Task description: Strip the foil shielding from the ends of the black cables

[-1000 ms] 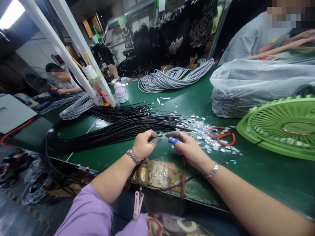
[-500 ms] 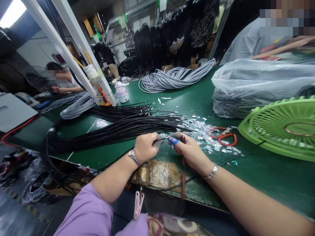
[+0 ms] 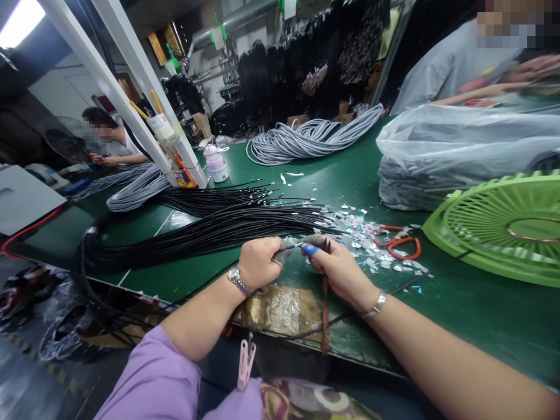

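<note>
My left hand (image 3: 259, 261) is closed, its grey finger cots pinching the end of a thin black cable (image 3: 292, 245). My right hand (image 3: 336, 267), with grey and blue finger cots, is closed in a pinch on the same cable end, a few centimetres to the right. Both hands hover just above the green table (image 3: 459, 291) near its front edge. Behind them lies a long bundle of black cables (image 3: 210, 230) with bared ends. Silvery foil scraps (image 3: 363, 236) lie scattered to the right of the hands.
Red-handled scissors (image 3: 400, 244) lie among the scraps. A green fan grille (image 3: 503, 224) and a plastic-bagged bundle (image 3: 459, 151) sit at the right. Grey cable coils (image 3: 310, 140) lie at the back, a small bottle (image 3: 216, 163) by a white post. Other people work at the left and right.
Both hands have dropped slightly toward the table and stayed pinched on the cable end. The person at the far right has shifted a little.
</note>
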Available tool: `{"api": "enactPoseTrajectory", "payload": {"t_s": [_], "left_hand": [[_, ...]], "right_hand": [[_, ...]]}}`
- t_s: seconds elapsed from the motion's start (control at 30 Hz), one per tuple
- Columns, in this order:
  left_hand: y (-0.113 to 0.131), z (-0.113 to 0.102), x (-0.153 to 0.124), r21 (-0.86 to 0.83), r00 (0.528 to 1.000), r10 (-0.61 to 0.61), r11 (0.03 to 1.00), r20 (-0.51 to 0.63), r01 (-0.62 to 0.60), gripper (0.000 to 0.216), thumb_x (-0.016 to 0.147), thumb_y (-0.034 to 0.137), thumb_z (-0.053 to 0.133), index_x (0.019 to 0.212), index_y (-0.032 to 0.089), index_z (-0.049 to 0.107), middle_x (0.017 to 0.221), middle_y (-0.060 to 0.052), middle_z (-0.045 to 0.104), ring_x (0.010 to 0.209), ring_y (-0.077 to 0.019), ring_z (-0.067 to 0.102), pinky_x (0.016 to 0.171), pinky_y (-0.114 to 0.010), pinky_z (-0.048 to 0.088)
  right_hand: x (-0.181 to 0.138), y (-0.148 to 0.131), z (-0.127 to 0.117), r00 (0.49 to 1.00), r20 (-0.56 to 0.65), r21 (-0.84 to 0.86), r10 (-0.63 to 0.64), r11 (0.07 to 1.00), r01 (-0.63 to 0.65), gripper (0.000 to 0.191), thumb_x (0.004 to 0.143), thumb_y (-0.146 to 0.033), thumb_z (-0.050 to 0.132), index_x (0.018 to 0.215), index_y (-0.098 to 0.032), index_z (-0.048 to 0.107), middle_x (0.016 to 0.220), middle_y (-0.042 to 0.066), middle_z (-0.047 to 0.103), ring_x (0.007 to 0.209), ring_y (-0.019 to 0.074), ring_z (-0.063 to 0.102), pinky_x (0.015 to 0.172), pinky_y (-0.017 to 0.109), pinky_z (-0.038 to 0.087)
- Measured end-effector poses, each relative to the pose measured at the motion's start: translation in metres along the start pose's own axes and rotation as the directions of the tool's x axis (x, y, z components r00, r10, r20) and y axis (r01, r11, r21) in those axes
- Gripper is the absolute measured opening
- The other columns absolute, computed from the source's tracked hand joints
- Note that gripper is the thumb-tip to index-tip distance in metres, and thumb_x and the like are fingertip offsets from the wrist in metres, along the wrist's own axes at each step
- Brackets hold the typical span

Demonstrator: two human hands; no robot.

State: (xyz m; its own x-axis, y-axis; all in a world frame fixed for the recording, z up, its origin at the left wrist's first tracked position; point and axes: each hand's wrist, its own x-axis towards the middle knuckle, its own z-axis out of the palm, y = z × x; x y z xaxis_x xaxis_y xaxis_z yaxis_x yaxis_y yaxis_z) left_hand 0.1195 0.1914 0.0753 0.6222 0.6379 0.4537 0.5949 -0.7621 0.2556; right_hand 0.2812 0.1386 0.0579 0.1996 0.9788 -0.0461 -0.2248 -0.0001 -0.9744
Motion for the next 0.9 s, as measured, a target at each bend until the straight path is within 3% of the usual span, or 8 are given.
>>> {"api": "enactPoseTrajectory", "payload": {"t_s": [0.37, 0.63, 0.8, 0.9], "left_hand": [[-0.0011, -0.0006, -0.0014, 0.046, 1.0, -0.003, 0.999, 0.022, 0.002, 0.011, 0.078, 0.023, 0.053, 0.072, 0.019, 0.06, 0.067, -0.004, 0.063, 0.064, -0.0164, 0.058, 0.059, -0.027, 0.039], [-0.0003, -0.0015, -0.0015, 0.056, 0.999, -0.002, 0.998, 0.035, 0.0, 0.008, 0.075, 0.02, 0.052, 0.07, 0.019, 0.059, 0.067, -0.004, 0.062, 0.064, -0.0164, 0.057, 0.059, -0.026, 0.039], [-0.0001, -0.0011, -0.002, 0.059, 0.999, -0.002, 0.998, 0.047, -0.001, 0.007, 0.072, 0.018, 0.053, 0.069, 0.019, 0.059, 0.066, -0.003, 0.061, 0.063, -0.0156, 0.056, 0.059, -0.026, 0.038], [-0.0006, -0.0012, 0.0, -0.007, 0.996, -0.043, 0.999, 0.078, 0.043, 0.009, 0.075, 0.021, 0.055, 0.067, 0.019, 0.058, 0.064, -0.002, 0.06, 0.06, -0.0143, 0.053, 0.057, -0.025, 0.035]], "right_hand": [[-0.0007, 0.0021, 0.0013, 0.999, 0.009, -0.009, 0.034, 0.999, -0.034, 0.039, 0.057, -0.049, 0.076, 0.067, -0.019, 0.053, 0.047, -0.009, 0.039, 0.043, 0.0066, 0.029, 0.041, 0.023, 0.02], [-0.0026, 0.0006, 0.0018, 1.0, -0.003, -0.109, -0.029, 0.994, 0.029, 0.032, 0.063, -0.047, 0.072, 0.067, -0.02, 0.055, 0.047, -0.009, 0.038, 0.043, 0.0078, 0.028, 0.041, 0.024, 0.021], [0.002, 0.0048, -0.0008, 0.999, -0.027, -0.031, -0.039, 0.999, 0.038, 0.035, 0.064, -0.044, 0.071, 0.086, -0.021, 0.057, 0.054, -0.007, 0.045, 0.044, 0.009, 0.034, 0.042, 0.023, 0.026], [0.0046, 0.0024, -0.0061, 0.988, 0.02, -0.159, -0.154, 0.975, 0.156, 0.037, 0.064, -0.04, 0.071, 0.094, -0.022, 0.058, 0.065, -0.003, 0.053, 0.054, 0.0129, 0.044, 0.05, 0.026, 0.036]]}}
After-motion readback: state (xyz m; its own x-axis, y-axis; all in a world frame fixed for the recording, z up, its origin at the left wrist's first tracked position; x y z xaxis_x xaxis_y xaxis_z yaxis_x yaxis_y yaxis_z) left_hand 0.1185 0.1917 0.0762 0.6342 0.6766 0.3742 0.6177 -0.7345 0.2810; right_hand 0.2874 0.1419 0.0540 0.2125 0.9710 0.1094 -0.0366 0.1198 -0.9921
